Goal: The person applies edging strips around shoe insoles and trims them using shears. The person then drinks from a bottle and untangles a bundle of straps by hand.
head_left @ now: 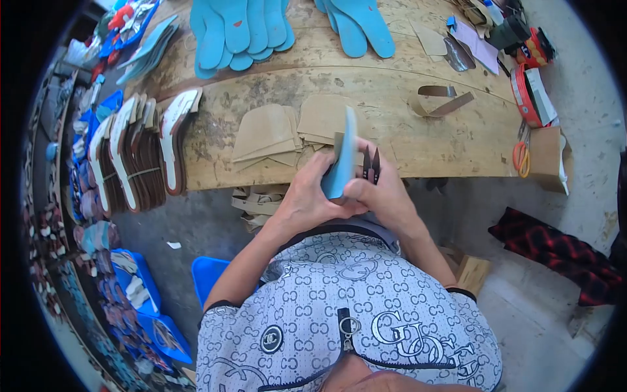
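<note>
Close to my body, at the table's front edge, a blue insole (342, 168) stands on edge between my two hands, its upper end slightly blurred. My left hand (307, 193) is closed around its lower left side. My right hand (385, 196) grips the right side with the thumb and also has small black thread snips (371, 166) tucked in its fingers, blades pointing up. A brownish layer shows on the left face of the insole. Just beyond my hands lie two stacks of tan cardboard-like pieces (264, 134), (322, 117).
Fanned blue insoles (251, 32) lie at the back of the wooden table (215, 144). Bundled white-and-brown shoe parts (134, 157) stand at the left edge. A curled brown strip (444, 104), a red tape roll (526, 95), orange-handled scissors (520, 159) and a cardboard box (547, 160) are on the right.
</note>
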A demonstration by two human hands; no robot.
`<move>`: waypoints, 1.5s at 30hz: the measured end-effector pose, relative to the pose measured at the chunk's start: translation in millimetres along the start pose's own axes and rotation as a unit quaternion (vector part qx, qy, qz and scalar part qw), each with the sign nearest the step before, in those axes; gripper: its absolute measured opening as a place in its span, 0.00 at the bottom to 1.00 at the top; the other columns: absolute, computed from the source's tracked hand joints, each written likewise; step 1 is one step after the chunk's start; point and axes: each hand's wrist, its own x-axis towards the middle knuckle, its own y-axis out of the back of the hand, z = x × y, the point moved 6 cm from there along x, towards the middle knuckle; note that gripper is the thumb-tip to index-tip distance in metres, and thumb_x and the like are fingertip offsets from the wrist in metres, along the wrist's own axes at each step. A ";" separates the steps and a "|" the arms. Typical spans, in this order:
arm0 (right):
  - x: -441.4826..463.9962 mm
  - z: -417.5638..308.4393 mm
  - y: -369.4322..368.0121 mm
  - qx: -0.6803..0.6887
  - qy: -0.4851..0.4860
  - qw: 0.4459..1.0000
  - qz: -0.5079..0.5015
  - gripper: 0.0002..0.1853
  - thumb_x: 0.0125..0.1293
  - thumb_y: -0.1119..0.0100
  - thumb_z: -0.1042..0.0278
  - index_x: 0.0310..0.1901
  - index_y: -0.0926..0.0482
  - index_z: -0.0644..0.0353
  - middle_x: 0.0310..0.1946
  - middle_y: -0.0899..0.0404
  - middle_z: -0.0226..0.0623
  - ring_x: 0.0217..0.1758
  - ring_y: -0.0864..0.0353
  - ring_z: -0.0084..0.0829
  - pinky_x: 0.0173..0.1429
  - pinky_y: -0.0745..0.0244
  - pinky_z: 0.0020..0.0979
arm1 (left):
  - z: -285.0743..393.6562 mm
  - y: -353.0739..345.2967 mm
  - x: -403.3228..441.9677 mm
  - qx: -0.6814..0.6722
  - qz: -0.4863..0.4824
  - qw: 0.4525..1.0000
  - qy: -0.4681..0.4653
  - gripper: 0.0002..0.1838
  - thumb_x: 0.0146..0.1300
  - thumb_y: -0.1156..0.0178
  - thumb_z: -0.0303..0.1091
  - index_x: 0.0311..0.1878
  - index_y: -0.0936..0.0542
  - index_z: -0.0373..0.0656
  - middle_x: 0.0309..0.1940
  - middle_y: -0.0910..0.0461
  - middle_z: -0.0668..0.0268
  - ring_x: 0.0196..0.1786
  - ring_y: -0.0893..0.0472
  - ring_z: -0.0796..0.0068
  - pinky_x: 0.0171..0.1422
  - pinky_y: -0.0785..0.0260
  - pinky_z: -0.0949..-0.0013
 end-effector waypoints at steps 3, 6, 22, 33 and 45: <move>4.8 -8.9 7.7 0.084 -0.012 0.996 0.009 0.35 0.60 0.33 0.58 0.63 0.35 0.69 0.50 0.26 0.39 0.33 0.25 0.16 0.32 0.31 0.19 | -9.0 4.3 -6.9 -0.243 -0.081 0.958 0.127 0.45 0.34 0.22 0.44 0.58 0.28 0.36 0.37 0.29 0.67 0.41 0.27 0.73 0.48 0.33 0.70; 14.6 -0.2 21.6 0.053 -0.019 0.996 0.067 0.26 0.65 0.38 0.56 0.55 0.27 0.70 0.35 0.21 0.33 0.24 0.28 0.14 0.22 0.37 0.18 | -14.4 -0.8 -9.1 -0.352 -0.115 0.920 0.132 0.50 0.32 0.20 0.47 0.61 0.29 0.37 0.37 0.30 0.71 0.39 0.28 0.80 0.44 0.36 0.75; -6.6 10.9 30.8 -0.008 0.024 0.991 0.130 0.10 0.71 0.49 0.65 0.36 0.23 0.61 0.19 0.29 0.22 0.20 0.34 0.11 0.22 0.42 0.17 | 12.5 -0.4 -2.1 0.156 -0.216 0.964 -0.009 0.50 0.33 0.23 0.49 0.60 0.30 0.32 0.46 0.25 0.53 0.52 0.25 0.53 0.55 0.32 0.60; -27.2 41.3 22.4 0.055 -0.030 0.990 0.128 0.19 0.66 0.41 0.51 0.36 0.22 0.64 0.21 0.26 0.27 0.19 0.32 0.14 0.19 0.41 0.19 | -11.6 -19.4 -11.5 0.282 -0.018 0.955 -0.088 0.45 0.43 0.27 0.49 0.62 0.32 0.33 0.47 0.24 0.53 0.48 0.22 0.55 0.51 0.29 0.58; -12.6 43.5 32.5 0.049 -0.045 0.996 0.060 0.13 0.64 0.40 0.62 0.37 0.19 0.66 0.31 0.18 0.32 0.32 0.23 0.18 0.35 0.29 0.23 | -35.1 -27.5 -44.3 -0.267 -0.157 0.940 0.146 0.20 0.70 0.47 0.38 0.58 0.29 0.33 0.46 0.23 0.66 0.48 0.25 0.77 0.53 0.32 0.71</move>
